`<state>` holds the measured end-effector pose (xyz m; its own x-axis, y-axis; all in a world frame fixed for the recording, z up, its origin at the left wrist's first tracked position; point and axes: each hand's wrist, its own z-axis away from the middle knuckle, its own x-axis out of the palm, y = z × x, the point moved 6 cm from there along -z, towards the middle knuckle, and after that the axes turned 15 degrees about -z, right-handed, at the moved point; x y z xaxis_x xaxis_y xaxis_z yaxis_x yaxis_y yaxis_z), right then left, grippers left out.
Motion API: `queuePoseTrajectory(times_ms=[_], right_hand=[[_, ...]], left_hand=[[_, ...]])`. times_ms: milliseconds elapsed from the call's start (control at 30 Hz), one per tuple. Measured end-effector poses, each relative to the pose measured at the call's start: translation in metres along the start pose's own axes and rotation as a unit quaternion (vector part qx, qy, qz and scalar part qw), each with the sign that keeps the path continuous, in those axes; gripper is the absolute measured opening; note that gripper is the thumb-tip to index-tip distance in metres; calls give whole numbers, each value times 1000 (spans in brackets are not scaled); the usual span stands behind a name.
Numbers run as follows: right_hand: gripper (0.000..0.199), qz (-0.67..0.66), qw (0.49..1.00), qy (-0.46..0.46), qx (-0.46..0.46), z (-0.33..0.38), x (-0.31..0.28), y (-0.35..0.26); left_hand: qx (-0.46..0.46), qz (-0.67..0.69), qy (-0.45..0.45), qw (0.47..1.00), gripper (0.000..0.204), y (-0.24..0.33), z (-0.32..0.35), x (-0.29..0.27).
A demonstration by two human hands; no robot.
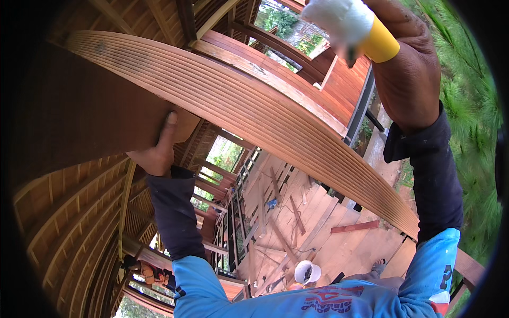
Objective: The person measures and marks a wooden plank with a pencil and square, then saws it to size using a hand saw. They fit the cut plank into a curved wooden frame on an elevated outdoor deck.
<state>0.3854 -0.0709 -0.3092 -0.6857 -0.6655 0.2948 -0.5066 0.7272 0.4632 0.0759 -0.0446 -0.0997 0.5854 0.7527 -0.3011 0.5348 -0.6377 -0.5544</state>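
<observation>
A long wooden beam (238, 106) with a grooved face crosses the view from upper left to lower right. Beside its left part is a wide dark board (90, 111). My left hand (156, 153) grips the wood at this board's end, thumb on the near side and fingers hidden behind. Raised at the upper right, my right hand (411, 79) is closed around a white and yellow cylindrical thing (383, 43). Its white end is rounded and part of it is blurred, so I cannot tell its kind.
Below, a plank floor (318, 212) carries loose wood strips, a reddish plank (354, 227) and a white bucket (307, 272). Gaps show along the floor's edges. A person (151, 274) is at the lower left, under the ribbed roof (74, 212). Greenery (466, 122) lies at right.
</observation>
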Motion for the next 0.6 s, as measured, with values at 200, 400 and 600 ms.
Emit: queuePoseTrajectory(times_ms=[200, 400, 600], right_hand=[[28, -90, 994, -67, 14, -21, -4, 35], [36, -151, 975, 5, 165, -14, 1, 54], [33, -106, 989, 9, 102, -21, 18, 85]], left_hand=[[-29, 32, 16, 999, 57, -8, 8, 3], [-70, 61, -6, 996, 59, -20, 23, 1], [-96, 55, -41, 993, 50, -10, 26, -1]])
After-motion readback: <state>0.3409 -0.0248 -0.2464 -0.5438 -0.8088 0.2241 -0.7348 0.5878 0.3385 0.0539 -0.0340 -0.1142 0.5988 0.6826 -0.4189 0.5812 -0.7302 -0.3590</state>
